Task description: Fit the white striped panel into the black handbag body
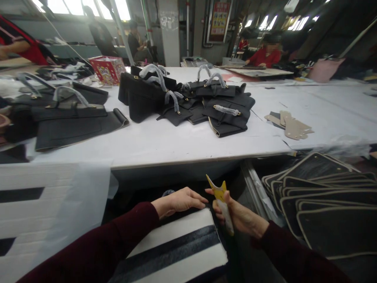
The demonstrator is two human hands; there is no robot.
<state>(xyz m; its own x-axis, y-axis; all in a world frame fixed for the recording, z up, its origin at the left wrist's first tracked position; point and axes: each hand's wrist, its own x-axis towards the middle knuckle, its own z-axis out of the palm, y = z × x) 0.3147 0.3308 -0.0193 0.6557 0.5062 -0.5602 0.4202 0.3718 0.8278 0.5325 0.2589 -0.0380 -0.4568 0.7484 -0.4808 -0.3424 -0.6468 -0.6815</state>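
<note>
Busy workshop in the background, a co-worker in red [263, 59] sitting further back, and a long white tabletop [153, 143] running across the middle.

Right grip [240, 216] is wrapped around a yellow fork-ended tool [219, 192] pointing upward. Maybe some kind of snips, but I wouldn't swear to it. Left grip [182, 200] has its fingers bent down at the far corner of a black-and-white striped panel [179, 247], and I honestly can't make out if it's pinching that edge or just resting there. The panel sits right in front of the person, below the near edge of the tabletop and a bit skewed.

What bugs me: the tool is awfully near the left grip, so one slip could jab a finger or scuff the panel. And if the left side's only resting, the panel could slide the moment anything pushes on it.

Further out, there's a loosely fanned stack of pale-edged black panels [335, 224] past the right sleeve [294, 251]; a careless elbow could knock those askew. Up top: a heap of black handbag parts [226, 110] with wrapped handles, plus some tan cutouts [296, 127] to the right.
</note>
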